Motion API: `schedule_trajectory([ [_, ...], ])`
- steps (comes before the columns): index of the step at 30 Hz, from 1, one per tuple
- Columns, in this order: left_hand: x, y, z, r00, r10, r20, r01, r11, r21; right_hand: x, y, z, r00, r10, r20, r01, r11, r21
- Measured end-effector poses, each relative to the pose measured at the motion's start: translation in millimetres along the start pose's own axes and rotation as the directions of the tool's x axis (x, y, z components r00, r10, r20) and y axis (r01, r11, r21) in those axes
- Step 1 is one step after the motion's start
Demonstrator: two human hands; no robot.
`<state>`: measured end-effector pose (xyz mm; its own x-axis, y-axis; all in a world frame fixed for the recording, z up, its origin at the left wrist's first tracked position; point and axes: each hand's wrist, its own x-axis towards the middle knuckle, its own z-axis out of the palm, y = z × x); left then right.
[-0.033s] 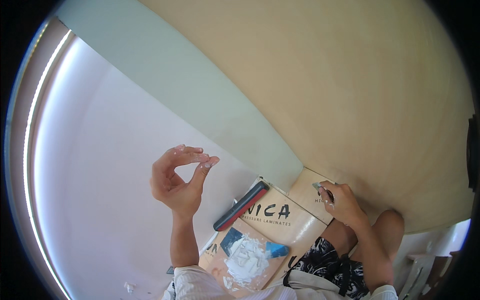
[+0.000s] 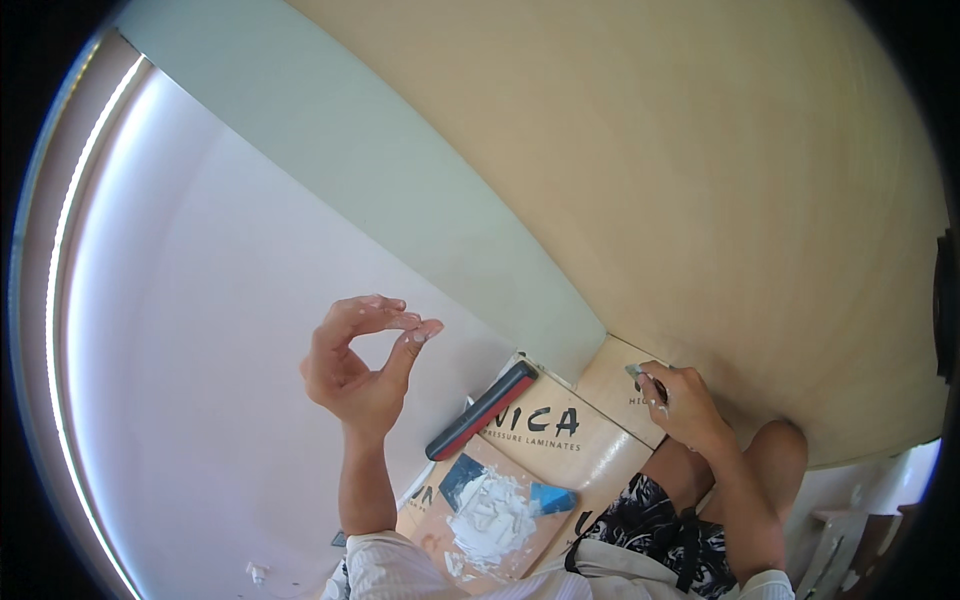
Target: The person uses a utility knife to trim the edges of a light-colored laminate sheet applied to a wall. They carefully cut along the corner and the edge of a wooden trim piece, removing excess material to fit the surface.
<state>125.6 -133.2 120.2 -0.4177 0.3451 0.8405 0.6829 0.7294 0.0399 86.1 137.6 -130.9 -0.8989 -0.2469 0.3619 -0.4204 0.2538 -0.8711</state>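
My left hand (image 2: 360, 365) is raised in front of the white wall, thumb and fingertips pressed together in a loop. White paste smears those fingertips, and anything pinched between them is too small to make out. On the right, my right hand (image 2: 690, 405) is closed round the dark handle of a small putty knife (image 2: 634, 371), whose blade pokes out past the fingers. White smears mark that hand too. Low in the middle, a heap of white putty (image 2: 492, 520) lies on a tan board (image 2: 530, 467), with a blue flat piece (image 2: 552, 499) at its right side.
A black and red bar-shaped tool (image 2: 482, 411) rests beside the board, against the white wall (image 2: 220, 330). Printed laminate sheets (image 2: 620, 435) cover the surface below. A pale green strip (image 2: 440, 210) and a large wood-toned panel (image 2: 700, 180) rise ahead. A light strip (image 2: 65, 300) glows at left.
The fingers of my left hand have shifted very slightly to the right. My right hand and the putty knife look unmoved.
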Motion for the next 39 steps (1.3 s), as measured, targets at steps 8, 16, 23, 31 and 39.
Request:
schedule_trajectory([
  [8, -13.6, 11.6, 15.1, 0.818, -0.367, 0.443, 0.219, 0.911, 0.350, 2.6, 6.8, 0.6, 1.000, 0.023, 0.003, -0.022, 0.997, -0.078],
  [16, 33.3, -72.8, 88.2, 0.952, -0.039, 0.305, -0.242, 0.515, 0.822, 2.7, 11.4, 3.9, 0.996, 0.086, 0.016, -0.086, 0.996, -0.031],
  [23, 46.8, -94.3, 88.8, 0.913, -0.023, 0.408, -0.386, 0.281, 0.879, 3.5, 19.6, 9.5, 0.999, -0.015, -0.028, 0.014, 0.999, -0.035],
  [31, 65.4, -97.6, 80.3, 0.825, 0.012, 0.565, -0.561, 0.136, 0.816, 0.9, 26.5, 13.6, 0.999, 0.046, 0.012, -0.045, 0.998, -0.035],
  [39, 89.4, -109.9, 74.6, 0.748, 0.084, 0.659, -0.663, 0.153, 0.733, 2.2, 21.2, 8.3, 0.985, 0.134, 0.105, -0.125, 0.988, -0.092],
])
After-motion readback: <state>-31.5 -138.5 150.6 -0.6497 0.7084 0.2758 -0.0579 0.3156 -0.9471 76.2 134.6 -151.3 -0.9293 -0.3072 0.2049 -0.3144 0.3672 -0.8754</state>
